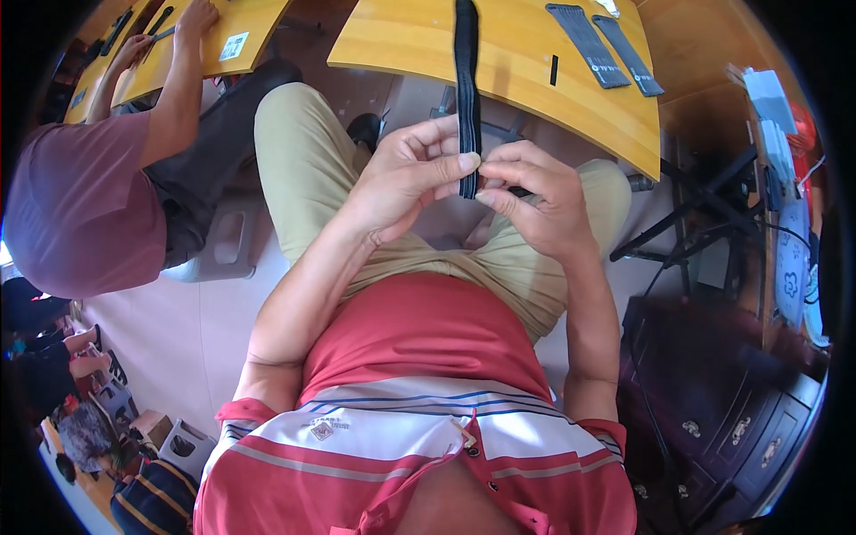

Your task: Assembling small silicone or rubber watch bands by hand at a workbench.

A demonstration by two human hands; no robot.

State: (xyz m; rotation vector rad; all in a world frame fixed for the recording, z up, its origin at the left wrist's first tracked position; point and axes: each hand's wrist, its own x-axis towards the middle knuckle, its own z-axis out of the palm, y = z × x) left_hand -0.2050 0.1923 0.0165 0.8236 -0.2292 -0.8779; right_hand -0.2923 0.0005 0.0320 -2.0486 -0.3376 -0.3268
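A long, narrow bundle of black straps [466, 67] stands upright in front of me, its layered lower end showing pale edges. My left hand [401, 174] is closed round it near the bottom, thumb pressed on the front. At the right edge of that lower end, my right hand [542, 192] has its thumb and fingertips drawn together in a pinch on the straps. Exactly how many layers it grips is hidden. Beyond the hands, the bundle's upper part reaches over the yellow table [392, 40].
Two fanned grey packs [586, 46] and a short black strip [554, 70] lie on the table's right side. A co-worker [98, 192] sits at another yellow table [245, 20] on the left. Right of me stand a black folding frame [682, 209] and a dark drawer cabinet [713, 428].
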